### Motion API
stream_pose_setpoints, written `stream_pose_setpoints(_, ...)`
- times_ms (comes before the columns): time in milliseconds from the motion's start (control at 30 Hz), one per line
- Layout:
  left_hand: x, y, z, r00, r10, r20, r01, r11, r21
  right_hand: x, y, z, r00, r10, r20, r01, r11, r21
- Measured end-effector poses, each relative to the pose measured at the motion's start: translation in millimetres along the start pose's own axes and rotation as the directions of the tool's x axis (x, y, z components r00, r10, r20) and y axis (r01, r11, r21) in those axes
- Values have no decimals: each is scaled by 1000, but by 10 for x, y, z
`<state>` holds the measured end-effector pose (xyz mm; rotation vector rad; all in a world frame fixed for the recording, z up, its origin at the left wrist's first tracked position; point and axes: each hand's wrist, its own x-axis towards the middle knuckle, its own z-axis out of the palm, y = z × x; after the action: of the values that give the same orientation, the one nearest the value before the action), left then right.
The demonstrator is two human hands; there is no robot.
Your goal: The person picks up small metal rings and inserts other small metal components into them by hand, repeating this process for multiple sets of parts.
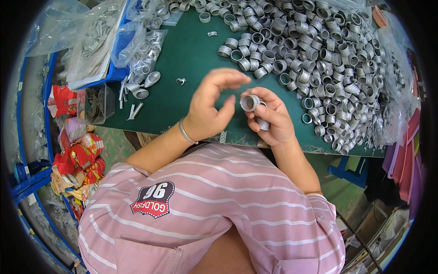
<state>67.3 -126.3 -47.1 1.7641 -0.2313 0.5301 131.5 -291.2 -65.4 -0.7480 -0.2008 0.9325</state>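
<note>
My right hand (277, 119) pinches a short silver metal ring (249, 103) between thumb and fingers, its round opening turned toward me. A second silver ring (263, 123) is tucked in the same hand, partly covered by the fingers. Just left of it, my left hand (211, 105) is held up with thumb and fingers apart and nothing visible in it. Both hands are above the near edge of the green table (182, 55). To the right and far side lies a large heap of similar ribbed silver rings (315, 59).
Small metal pieces (181, 81) lie on the table left of my hands. Farther left are a blue bin (119, 61), a clear plastic box (96, 105), bagged metal parts (146, 52) and short tubes (135, 111). Clear plastic sheeting (394, 86) borders the heap; a blue stool (349, 171) stands below.
</note>
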Motion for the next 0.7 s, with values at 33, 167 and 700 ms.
stream_pose_setpoints(33, 29, -50, -21, 995, -4, -97, 2, 1000, -23, -16, 8, -33, 998, -15, 67, 5, 988, 156)
stream_pose_setpoints(167, 334, -312, -242, 954, -94, -285, 200, 906, 372, -21, -24, -122, 966, -104, 237, -37, 850, 525)
stream_pose_setpoints(700, 122, -259, -168, 981, -192, 24, 190, 979, 70, 17, -28, 129, 958, -118, -260, 22, 939, -343)
